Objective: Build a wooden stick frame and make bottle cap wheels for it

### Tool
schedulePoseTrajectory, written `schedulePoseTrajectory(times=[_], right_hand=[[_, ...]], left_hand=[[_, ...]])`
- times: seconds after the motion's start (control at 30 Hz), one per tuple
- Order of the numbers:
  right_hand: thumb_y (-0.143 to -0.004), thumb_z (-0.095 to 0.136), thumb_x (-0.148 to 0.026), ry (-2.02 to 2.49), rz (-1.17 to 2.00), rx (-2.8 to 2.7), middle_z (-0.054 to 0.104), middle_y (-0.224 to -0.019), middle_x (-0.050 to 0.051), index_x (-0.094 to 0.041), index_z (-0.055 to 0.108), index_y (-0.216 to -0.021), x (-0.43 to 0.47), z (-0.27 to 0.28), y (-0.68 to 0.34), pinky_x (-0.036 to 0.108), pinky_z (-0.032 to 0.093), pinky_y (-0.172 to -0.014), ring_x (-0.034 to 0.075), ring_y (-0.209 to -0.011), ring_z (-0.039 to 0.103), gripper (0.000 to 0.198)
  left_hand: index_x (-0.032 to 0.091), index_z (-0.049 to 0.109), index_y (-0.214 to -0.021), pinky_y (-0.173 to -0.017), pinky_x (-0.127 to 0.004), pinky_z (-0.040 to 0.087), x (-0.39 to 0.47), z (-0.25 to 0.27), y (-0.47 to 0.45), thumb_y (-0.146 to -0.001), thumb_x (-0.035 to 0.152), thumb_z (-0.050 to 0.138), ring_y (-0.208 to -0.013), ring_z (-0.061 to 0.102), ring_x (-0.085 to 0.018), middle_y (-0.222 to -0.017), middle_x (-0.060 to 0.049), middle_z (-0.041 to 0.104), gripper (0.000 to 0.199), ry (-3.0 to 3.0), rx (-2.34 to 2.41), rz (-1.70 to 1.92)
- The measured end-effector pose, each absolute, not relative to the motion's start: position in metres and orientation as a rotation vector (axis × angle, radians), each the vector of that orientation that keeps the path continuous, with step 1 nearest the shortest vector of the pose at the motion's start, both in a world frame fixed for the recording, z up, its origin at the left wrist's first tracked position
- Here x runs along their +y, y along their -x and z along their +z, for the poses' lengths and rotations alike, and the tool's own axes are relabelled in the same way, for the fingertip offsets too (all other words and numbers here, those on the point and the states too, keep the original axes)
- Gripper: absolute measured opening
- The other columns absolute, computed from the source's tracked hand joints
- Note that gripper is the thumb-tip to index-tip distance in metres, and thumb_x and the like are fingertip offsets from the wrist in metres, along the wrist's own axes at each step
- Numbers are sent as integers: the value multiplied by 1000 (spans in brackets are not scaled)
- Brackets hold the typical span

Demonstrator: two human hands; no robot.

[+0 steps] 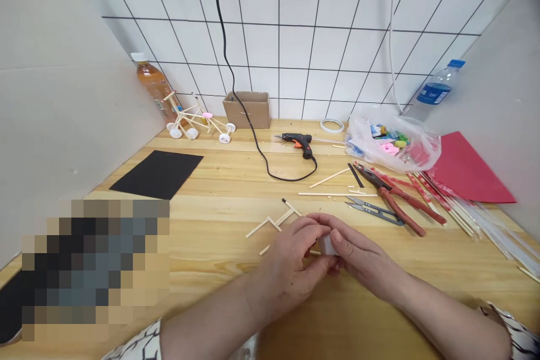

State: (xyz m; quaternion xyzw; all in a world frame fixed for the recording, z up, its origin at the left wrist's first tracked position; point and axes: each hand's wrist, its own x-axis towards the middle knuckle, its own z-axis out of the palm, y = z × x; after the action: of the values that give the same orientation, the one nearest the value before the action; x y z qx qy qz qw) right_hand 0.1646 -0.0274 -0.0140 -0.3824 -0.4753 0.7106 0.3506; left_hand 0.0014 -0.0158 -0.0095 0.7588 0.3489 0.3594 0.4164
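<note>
My left hand [295, 261] and my right hand [363, 253] meet near the front middle of the table, with fingers curled round a small white piece [327, 246]. It looks like a bottle cap, though fingers cover most of it. A frame of thin wooden sticks [278, 221] reaches out from behind my left hand, one stick end tipped black. Whether that frame is held or lies on the table I cannot tell. Right of the hands lie thread snips [377, 212] and red-handled pliers [400, 197].
Farther back are a black glue gun [299, 140] with its cord, a cardboard box [248, 111], a tape roll [332, 125] and a bag of coloured caps [392, 140]. At left stand a stick model with cap wheels [198, 118], a tea bottle [154, 84] and a black sheet [158, 174].
</note>
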Motion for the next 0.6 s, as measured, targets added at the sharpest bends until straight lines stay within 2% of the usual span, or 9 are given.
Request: schedulePoseTrajectory(times=[0.1, 0.23, 0.37, 0.5, 0.6], right_hand=[[-86, 49, -51, 991, 1858, -1194, 56, -94, 5, -23, 44, -128, -28, -14, -165, 25, 38, -57, 10, -63, 46, 51], [-82, 55, -52, 982, 1914, -1113, 56, -86, 2, -24, 42, -129, -29, -13, -163, 24, 38, -55, 9, -60, 48, 56], [-80, 57, -54, 912, 1997, -1036, 56, -85, 2, -25, 40, -129, -27, -11, -162, 25, 41, -56, 11, -64, 51, 59], [-85, 51, -51, 905, 1912, -1162, 58, -97, 5, -24, 45, -123, -23, -11, -168, 29, 44, -66, 15, -79, 55, 48], [-84, 56, -43, 991, 1754, -1264, 59, -91, 2, -22, 54, -108, -19, -10, -171, 26, 42, -69, 13, -79, 53, 31]], left_hand=[[18, 62, -105, -63, -25, 46, -17, -10, 0, -81, 19, 57, -81, 56, -17, -100, -9, 60, 24, -1884, 863, 926], [17, 62, -98, -69, -25, 50, -17, -10, 1, -84, 16, 52, -90, 56, -19, -99, -10, 59, 18, -1864, 772, 892], [16, 60, -98, -65, -23, 50, -18, -7, -1, -82, 14, 52, -88, 58, -18, -95, -8, 59, 18, -1819, 782, 856], [16, 59, -94, -65, -23, 48, -17, -2, 0, -77, 14, 57, -85, 57, -18, -92, -7, 61, 17, -1885, 920, 907], [17, 57, -97, -60, -21, 45, -16, -2, 2, -78, 17, 58, -83, 57, -17, -94, -6, 61, 18, -1932, 1001, 975]])
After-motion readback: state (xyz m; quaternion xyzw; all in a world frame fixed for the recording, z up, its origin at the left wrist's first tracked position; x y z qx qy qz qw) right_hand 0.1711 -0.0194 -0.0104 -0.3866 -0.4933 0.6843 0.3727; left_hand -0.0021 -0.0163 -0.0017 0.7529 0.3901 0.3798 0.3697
